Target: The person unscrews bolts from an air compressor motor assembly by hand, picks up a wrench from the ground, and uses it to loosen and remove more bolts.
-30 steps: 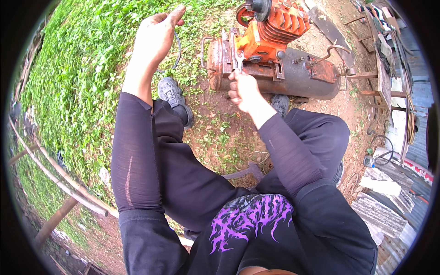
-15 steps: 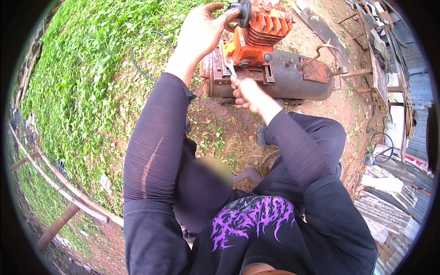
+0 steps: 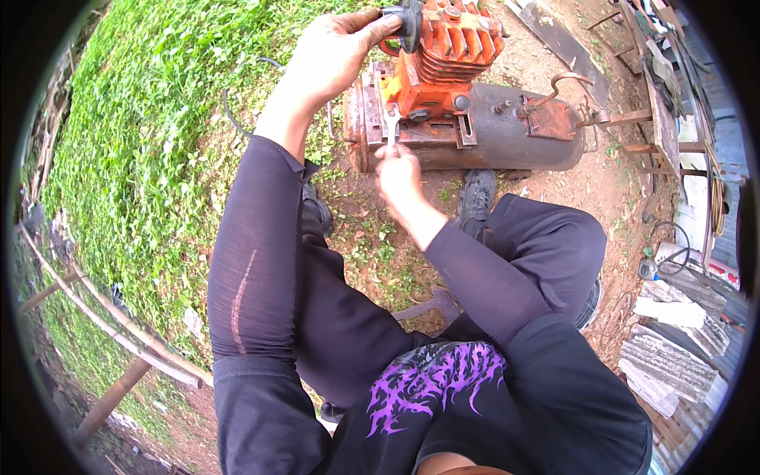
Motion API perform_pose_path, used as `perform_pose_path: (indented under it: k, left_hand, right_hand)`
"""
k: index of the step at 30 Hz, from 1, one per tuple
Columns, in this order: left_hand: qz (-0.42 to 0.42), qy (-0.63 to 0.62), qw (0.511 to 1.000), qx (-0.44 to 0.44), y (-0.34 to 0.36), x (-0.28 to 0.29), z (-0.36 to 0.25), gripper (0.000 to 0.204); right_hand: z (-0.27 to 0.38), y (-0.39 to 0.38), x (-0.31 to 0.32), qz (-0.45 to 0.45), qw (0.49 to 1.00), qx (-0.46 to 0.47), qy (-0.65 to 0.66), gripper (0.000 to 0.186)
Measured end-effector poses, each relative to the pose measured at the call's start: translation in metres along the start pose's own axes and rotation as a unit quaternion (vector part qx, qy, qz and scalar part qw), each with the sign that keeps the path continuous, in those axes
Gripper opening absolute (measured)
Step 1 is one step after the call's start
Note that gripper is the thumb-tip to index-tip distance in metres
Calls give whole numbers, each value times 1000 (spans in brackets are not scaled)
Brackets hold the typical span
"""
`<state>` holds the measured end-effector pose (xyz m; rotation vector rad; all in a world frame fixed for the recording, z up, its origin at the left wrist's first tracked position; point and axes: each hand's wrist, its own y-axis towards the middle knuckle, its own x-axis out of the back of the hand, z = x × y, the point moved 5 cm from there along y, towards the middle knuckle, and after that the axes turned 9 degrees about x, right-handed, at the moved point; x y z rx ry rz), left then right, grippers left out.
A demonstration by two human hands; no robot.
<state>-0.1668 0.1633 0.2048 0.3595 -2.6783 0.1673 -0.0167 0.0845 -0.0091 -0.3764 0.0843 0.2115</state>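
An orange finned compressor pump (image 3: pixel 455 51) stands on a rusty dark cylindrical tank (image 3: pixel 507 146). My left hand (image 3: pixel 328 59) is closed on a black round part (image 3: pixel 409 28) at the pump's left side, thumb against it; its other fingers are partly hidden. Lower down, my right hand (image 3: pixel 398 176) grips a silver open-end wrench (image 3: pixel 392 131) by its handle. The wrench points away from me, its jaw at the lower left corner of the pump's base, beside the slotted mounting plate (image 3: pixel 443 131). Whether the jaw sits around a bolt I cannot tell.
A bent pipe (image 3: pixel 566 77) rises from the tank's right end. Wooden benches (image 3: pixel 661 131) and corrugated metal sheets line the right side. Green weeds (image 3: pixel 158 142) cover the left, with a bamboo rail (image 3: pixel 119 328) nearer me. A flat metal piece (image 3: pixel 443 305) lies between my legs.
My right hand has shifted left and nearer me, and the wrench has swung from slanting to nearly straight away from me. My left hand stays on the black part.
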Motion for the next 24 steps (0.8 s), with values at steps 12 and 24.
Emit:
perform_pose_path:
  k: [12,24]
  left_hand:
    - [2,-3,1000,-10,1,5,0,49]
    - [59,-87,994,14,-15,4,-23,44]
  right_hand:
    - [36,-4,40,42,997,-41,-42,24]
    - [18,-18,-86,19,965,-66,255,38]
